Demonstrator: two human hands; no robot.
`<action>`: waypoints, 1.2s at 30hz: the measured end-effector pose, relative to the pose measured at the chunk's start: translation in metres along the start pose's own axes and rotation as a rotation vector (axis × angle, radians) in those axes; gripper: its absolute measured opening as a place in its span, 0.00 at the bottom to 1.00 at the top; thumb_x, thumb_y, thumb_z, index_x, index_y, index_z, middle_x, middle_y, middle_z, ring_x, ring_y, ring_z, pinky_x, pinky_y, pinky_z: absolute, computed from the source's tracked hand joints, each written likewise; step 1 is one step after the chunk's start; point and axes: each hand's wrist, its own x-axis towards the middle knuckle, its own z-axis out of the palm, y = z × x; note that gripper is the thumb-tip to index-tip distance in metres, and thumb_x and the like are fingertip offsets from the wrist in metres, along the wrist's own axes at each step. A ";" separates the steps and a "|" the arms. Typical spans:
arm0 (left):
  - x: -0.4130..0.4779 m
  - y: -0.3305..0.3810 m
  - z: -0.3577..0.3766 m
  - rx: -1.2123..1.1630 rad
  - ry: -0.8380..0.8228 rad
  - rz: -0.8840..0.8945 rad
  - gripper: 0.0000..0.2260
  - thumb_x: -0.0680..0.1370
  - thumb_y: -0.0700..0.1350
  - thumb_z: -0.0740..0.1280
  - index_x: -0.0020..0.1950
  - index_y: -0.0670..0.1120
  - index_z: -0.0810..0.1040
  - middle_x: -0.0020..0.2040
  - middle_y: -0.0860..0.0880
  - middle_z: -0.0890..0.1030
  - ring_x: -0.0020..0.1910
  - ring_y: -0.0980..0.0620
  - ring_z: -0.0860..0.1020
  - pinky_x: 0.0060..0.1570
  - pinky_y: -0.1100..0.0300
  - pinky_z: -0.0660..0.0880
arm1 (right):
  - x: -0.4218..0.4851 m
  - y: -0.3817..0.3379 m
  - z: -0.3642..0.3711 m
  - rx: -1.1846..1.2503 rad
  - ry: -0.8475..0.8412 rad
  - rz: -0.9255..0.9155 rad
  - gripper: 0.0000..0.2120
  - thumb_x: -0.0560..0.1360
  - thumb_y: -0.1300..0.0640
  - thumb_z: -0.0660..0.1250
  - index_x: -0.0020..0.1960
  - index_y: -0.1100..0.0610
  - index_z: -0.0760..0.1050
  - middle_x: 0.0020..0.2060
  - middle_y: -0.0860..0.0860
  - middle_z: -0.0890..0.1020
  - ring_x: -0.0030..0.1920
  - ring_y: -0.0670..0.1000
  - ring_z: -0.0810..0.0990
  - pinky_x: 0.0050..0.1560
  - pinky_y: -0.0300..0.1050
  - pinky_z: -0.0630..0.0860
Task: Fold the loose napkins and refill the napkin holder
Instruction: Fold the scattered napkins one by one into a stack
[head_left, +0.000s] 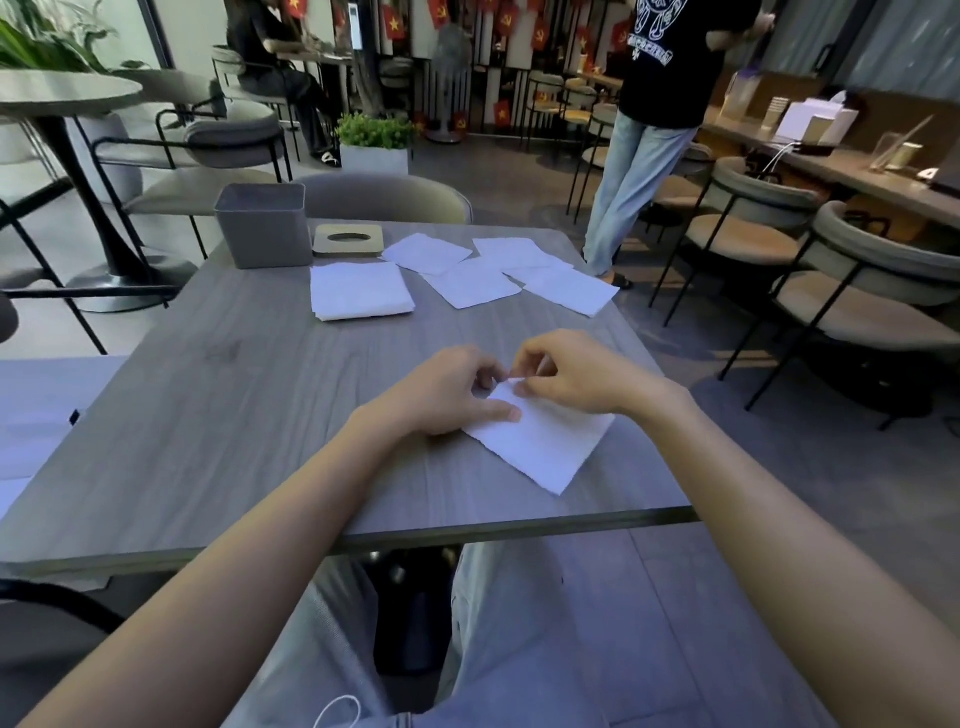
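right hand (561, 379) pinches far corner of napkin (545, 441) | left hand (447, 389) thumb presses its left edge, finger grip unclear | napkin flat on table (234, 415), near edge | folded stack (361, 291), loose napkins (472, 283), grey holder (262, 226) at far side

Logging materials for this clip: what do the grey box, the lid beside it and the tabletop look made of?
Grey box: matte, smooth, uniform; probably plastic, possibly coated metal.
Lid: pale tan, flat, oval slot; looks like light wood or bamboo.
Tabletop: grey with wood-grain streaks and low sheen; likely laminate, possibly real wood.
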 end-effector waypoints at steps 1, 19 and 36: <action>0.001 -0.002 -0.002 -0.037 0.005 -0.024 0.14 0.74 0.54 0.75 0.52 0.47 0.81 0.41 0.54 0.77 0.39 0.56 0.74 0.39 0.62 0.70 | 0.004 0.000 0.000 0.045 0.054 0.001 0.03 0.78 0.52 0.70 0.48 0.51 0.78 0.43 0.41 0.80 0.40 0.41 0.77 0.36 0.28 0.68; 0.016 -0.106 -0.102 -0.486 0.602 -0.349 0.09 0.79 0.41 0.68 0.59 0.47 0.78 0.40 0.48 0.78 0.37 0.50 0.76 0.38 0.59 0.74 | 0.141 -0.048 0.020 0.683 0.296 0.112 0.10 0.70 0.60 0.75 0.44 0.52 0.75 0.40 0.51 0.80 0.40 0.50 0.79 0.45 0.49 0.78; 0.062 -0.173 -0.124 0.170 0.557 -0.425 0.07 0.72 0.37 0.60 0.36 0.47 0.67 0.32 0.51 0.70 0.36 0.50 0.65 0.36 0.57 0.67 | 0.249 -0.064 0.040 0.393 0.259 0.115 0.08 0.75 0.64 0.66 0.49 0.56 0.83 0.44 0.47 0.81 0.47 0.46 0.78 0.40 0.33 0.70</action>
